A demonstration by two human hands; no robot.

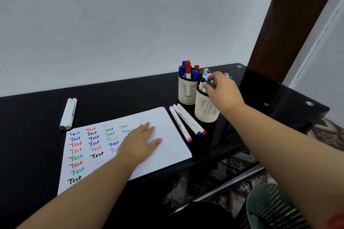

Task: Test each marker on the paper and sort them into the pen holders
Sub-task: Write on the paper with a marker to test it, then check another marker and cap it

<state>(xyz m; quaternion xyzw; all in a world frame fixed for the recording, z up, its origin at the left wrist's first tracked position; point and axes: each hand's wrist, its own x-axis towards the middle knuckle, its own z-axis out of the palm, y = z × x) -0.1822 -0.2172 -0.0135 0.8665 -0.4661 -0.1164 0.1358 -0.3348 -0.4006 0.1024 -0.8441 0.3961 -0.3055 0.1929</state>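
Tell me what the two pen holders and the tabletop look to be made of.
Pen holders: probably cream plastic, matte, with moulded slits and a mesh base; painted metal is possible. Tabletop: likely black glass, since it is glossy, reflects the holders, and has round metal fittings near the corner.

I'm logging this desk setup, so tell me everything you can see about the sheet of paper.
The paper is a white sheet lying flat on the black table, turned at a slight angle. Its left part is filled with columns of the word "Test" handwritten in blue, red, green, black and purple; the right part is blank. The left hand rests flat on it, fingers spread.
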